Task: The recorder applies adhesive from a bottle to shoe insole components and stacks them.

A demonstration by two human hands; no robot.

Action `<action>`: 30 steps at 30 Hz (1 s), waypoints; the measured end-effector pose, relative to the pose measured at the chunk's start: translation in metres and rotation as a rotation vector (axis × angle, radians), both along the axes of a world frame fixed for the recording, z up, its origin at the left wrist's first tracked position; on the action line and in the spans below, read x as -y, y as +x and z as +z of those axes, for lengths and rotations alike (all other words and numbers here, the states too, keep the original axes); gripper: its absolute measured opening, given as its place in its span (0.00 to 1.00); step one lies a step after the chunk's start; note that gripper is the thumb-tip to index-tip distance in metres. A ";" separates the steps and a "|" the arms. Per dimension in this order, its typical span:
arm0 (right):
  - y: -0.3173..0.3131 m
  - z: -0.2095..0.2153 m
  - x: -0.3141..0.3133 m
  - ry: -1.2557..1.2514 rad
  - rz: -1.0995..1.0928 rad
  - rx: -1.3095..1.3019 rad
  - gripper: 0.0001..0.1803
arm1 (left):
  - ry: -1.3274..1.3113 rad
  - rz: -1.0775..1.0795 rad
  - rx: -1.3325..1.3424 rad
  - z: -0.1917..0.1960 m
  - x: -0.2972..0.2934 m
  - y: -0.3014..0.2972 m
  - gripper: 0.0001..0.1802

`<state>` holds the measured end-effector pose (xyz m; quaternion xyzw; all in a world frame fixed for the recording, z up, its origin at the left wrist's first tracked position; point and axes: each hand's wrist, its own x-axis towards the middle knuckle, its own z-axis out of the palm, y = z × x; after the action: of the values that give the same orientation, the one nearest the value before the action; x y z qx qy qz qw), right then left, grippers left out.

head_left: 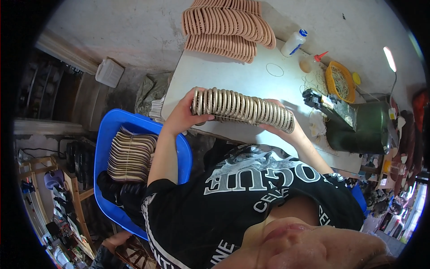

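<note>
Between my two hands is a long bundle of shoe soles [242, 106] with shiny silver-gold edges, packed side by side and bound by a thin band. It is held up over the near edge of the white table [197, 76]. My left hand [184, 115] grips its left end, thumb along the near side. At the other end, my right hand [286, 134] is closed round the bundle, its fingers partly hidden by it. Two stacked rows of pinkish-tan soles [224, 22] stand on the table's far side.
Left of me, a blue tub [99, 148] holds more bundled soles [132, 154] and dark cloth. On the table's right are a white bottle [293, 44], a red-tipped glue bottle [309, 64], a yellow basket [333, 83] of bands and a dark green sewing-type machine [358, 127]. A white jug [109, 72] stands beyond the tub.
</note>
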<state>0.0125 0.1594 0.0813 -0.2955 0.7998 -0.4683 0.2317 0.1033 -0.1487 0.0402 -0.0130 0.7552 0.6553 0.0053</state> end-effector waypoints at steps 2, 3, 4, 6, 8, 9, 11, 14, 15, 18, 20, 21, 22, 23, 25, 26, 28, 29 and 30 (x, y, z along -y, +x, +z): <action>0.001 -0.009 0.000 0.040 -0.010 -0.162 0.32 | 0.006 0.039 -0.045 -0.001 -0.004 -0.001 0.35; -0.001 -0.013 -0.001 0.006 -0.001 -0.169 0.29 | 0.010 0.010 -0.049 0.002 -0.005 -0.002 0.35; 0.002 -0.009 -0.001 -0.001 -0.043 -0.122 0.28 | 0.014 -0.018 -0.053 0.004 -0.005 -0.001 0.35; 0.001 -0.009 -0.004 -0.082 -0.033 -0.074 0.27 | 0.043 -0.035 -0.007 0.006 -0.009 -0.001 0.34; 0.002 -0.009 -0.005 -0.080 -0.058 -0.030 0.25 | 0.081 0.028 -0.023 0.017 -0.014 -0.002 0.34; 0.002 -0.006 -0.005 -0.028 -0.068 -0.016 0.26 | 0.118 0.008 -0.019 0.022 -0.013 -0.001 0.35; 0.004 0.000 -0.005 0.025 -0.078 -0.071 0.27 | 0.072 0.006 -0.016 0.041 -0.011 0.001 0.35; 0.007 0.021 -0.002 -0.002 -0.052 -0.032 0.27 | 0.046 -0.025 0.001 0.056 -0.005 0.003 0.37; 0.007 0.029 -0.002 0.000 -0.044 -0.022 0.27 | 0.036 -0.037 0.004 0.061 -0.003 0.002 0.38; 0.013 0.062 0.005 0.044 -0.019 -0.163 0.26 | 0.068 -0.062 -0.024 0.055 0.003 0.004 0.40; 0.013 0.071 0.006 0.070 0.004 -0.241 0.25 | 0.203 -0.082 -0.029 0.056 0.004 0.014 0.38; 0.015 0.078 0.003 0.043 -0.022 -0.241 0.25 | 0.242 -0.111 -0.010 0.057 0.002 0.009 0.37; 0.017 0.084 0.000 0.016 -0.047 -0.241 0.25 | 0.250 -0.138 -0.011 0.058 -0.001 0.004 0.37; 0.019 0.087 -0.003 0.086 -0.073 -0.262 0.24 | 0.281 -0.156 -0.001 0.058 -0.003 0.001 0.36; 0.022 0.103 -0.001 0.053 -0.063 -0.267 0.24 | 0.330 -0.158 0.012 0.070 -0.007 0.009 0.33; 0.024 0.109 0.000 0.024 -0.049 -0.273 0.23 | 0.325 -0.159 0.015 0.074 -0.009 0.015 0.33; 0.023 0.111 -0.001 0.044 -0.068 -0.354 0.22 | 0.348 -0.152 -0.001 0.068 -0.014 0.007 0.33; 0.023 0.111 -0.002 -0.002 -0.080 -0.340 0.22 | 0.377 -0.157 -0.018 0.065 -0.018 0.004 0.31; 0.023 0.112 -0.003 -0.059 -0.075 -0.322 0.22 | 0.373 -0.162 -0.013 0.066 -0.020 0.005 0.31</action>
<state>0.0352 0.1620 0.1934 -0.3431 0.8230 -0.4466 0.0741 0.1083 -0.1291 0.1065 0.0533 0.6193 0.7814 0.0553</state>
